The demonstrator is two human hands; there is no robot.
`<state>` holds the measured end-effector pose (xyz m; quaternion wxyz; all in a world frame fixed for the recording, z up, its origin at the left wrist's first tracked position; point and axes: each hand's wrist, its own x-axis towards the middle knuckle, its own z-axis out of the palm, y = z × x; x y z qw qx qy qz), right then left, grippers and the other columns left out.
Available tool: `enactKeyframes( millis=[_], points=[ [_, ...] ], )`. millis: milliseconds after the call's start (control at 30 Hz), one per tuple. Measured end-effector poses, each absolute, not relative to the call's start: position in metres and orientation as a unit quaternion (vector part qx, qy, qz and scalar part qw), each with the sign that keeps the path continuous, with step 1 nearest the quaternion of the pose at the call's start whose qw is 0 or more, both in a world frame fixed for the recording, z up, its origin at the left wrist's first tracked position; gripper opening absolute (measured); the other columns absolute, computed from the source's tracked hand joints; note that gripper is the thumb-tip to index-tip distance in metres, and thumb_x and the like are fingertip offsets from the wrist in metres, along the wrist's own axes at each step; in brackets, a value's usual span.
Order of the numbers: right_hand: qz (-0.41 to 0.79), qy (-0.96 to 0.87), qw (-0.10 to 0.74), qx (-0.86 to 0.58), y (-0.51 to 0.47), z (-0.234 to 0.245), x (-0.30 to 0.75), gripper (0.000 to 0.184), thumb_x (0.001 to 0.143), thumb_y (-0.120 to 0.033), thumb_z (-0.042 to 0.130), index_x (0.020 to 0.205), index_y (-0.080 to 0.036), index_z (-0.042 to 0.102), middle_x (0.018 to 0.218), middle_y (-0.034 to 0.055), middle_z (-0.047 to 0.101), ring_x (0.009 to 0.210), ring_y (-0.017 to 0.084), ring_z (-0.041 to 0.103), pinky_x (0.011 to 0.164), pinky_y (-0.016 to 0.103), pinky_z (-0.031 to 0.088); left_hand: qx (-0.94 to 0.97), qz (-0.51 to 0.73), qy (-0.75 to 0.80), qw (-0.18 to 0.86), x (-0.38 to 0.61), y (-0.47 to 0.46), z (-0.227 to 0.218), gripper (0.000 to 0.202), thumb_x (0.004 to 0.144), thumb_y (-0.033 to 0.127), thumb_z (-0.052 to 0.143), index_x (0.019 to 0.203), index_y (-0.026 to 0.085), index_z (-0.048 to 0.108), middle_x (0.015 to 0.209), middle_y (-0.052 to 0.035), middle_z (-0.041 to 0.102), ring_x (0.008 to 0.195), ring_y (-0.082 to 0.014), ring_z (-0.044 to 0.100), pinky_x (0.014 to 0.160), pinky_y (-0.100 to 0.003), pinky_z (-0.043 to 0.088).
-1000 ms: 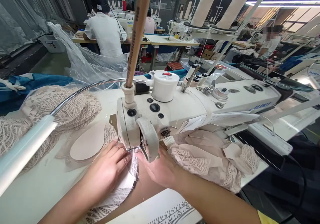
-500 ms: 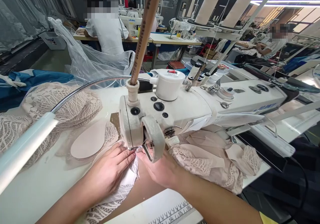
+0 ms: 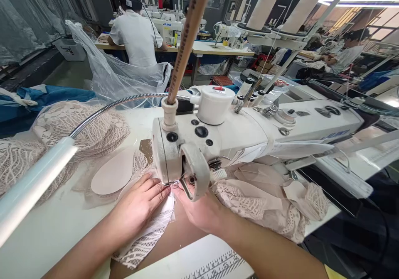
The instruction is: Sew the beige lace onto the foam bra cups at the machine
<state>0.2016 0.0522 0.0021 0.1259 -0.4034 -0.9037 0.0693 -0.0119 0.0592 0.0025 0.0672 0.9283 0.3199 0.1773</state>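
Observation:
My left hand (image 3: 141,200) lies flat on a strip of pale lace fabric (image 3: 146,243), its fingers stretched toward the presser foot (image 3: 170,183) of a white sewing machine (image 3: 165,146). The strip runs from under that hand toward me, with a patterned lace end and a plain white edge. On the other side of the foot is my right hand (image 3: 199,212), close to the strip's edge. A curved white guard (image 3: 201,173) hides most of its fingers, so its grip does not show. The needle point cannot be made out.
Stacked lace pieces (image 3: 81,125) and a smooth oval cup piece (image 3: 112,173) lie left of the machine. More lace pieces (image 3: 255,196) lie to the right. A lamp tube (image 3: 37,187) crosses the left side. A printed ruler (image 3: 218,266) is in front. A co-worker (image 3: 134,34) sits beyond.
The lace strip has moved away from me under the foot, and its near end now shows. Both hands stay beside the foot. The whole view has shifted slightly.

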Motion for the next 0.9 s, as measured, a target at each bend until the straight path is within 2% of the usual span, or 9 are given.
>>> enactKeyframes(
  millis=[200,400,500,600,733,800,900],
  points=[
    [0.085,-0.906,0.126,-0.395,0.053,0.003,0.203,0.032,0.093,-0.012,0.039,0.118,-0.016,0.059,0.116,0.0121,0.061,0.107,0.026,0.055,0.089,0.037,0.048,0.920,0.204,0.322,0.089,-0.016,0.062,-0.007,0.030,0.093,0.016,0.043,0.116,0.022,0.061,0.103,-0.0078,0.068,0.096,-0.0237,0.057,0.091,-0.044,0.046],
    [0.113,-0.895,0.130,-0.412,0.053,0.003,0.204,0.029,0.091,-0.013,0.043,0.113,-0.018,0.061,0.106,0.0103,0.063,0.097,0.024,0.057,0.083,0.036,0.049,0.929,0.195,0.309,0.055,-0.013,0.062,0.006,0.023,0.088,0.011,0.042,0.094,0.016,0.064,0.088,-0.0106,0.065,0.092,-0.0266,0.056,0.084,-0.044,0.044],
    [0.110,-0.898,0.117,-0.410,0.054,0.004,0.204,0.030,0.089,-0.013,0.045,0.114,-0.017,0.061,0.103,0.0109,0.063,0.094,0.025,0.057,0.079,0.036,0.049,0.929,0.167,0.323,0.061,-0.013,0.062,0.012,0.021,0.090,0.017,0.043,0.083,0.017,0.063,0.085,-0.0102,0.063,0.086,-0.0255,0.056,0.083,-0.044,0.043],
    [0.105,-0.899,0.122,-0.408,0.054,0.004,0.202,0.031,0.087,-0.011,0.046,0.114,-0.016,0.061,0.104,0.0112,0.064,0.096,0.025,0.057,0.081,0.036,0.049,0.926,0.146,0.340,0.071,-0.015,0.064,0.011,0.023,0.091,0.021,0.042,0.081,0.018,0.063,0.087,-0.0095,0.063,0.082,-0.0240,0.055,0.082,-0.043,0.043],
    [0.096,-0.896,0.152,-0.405,0.054,0.000,0.202,0.035,0.086,-0.009,0.047,0.118,-0.016,0.060,0.106,0.0119,0.064,0.100,0.026,0.055,0.085,0.037,0.047,0.926,0.138,0.346,0.068,-0.019,0.067,0.008,0.022,0.092,0.023,0.043,0.091,0.018,0.064,0.096,-0.0103,0.065,0.092,-0.0264,0.056,0.087,-0.045,0.043],
    [0.098,-0.894,0.176,-0.399,0.054,-0.001,0.204,0.036,0.085,-0.008,0.046,0.118,-0.014,0.060,0.104,0.0123,0.064,0.097,0.026,0.055,0.084,0.037,0.046,0.923,0.132,0.353,0.075,-0.022,0.066,0.010,0.024,0.092,0.027,0.044,0.103,0.018,0.063,0.107,-0.0122,0.063,0.101,-0.0289,0.054,0.089,-0.047,0.043],
    [0.114,-0.903,0.198,-0.364,0.054,0.001,0.208,0.032,0.084,-0.007,0.045,0.110,-0.013,0.063,0.093,0.0103,0.062,0.087,0.022,0.054,0.079,0.034,0.045,0.910,0.132,0.375,0.117,-0.030,0.059,0.021,0.035,0.092,0.032,0.047,0.123,0.019,0.055,0.129,-0.0146,0.054,0.116,-0.0313,0.049,0.094,-0.045,0.043]
  ],
)
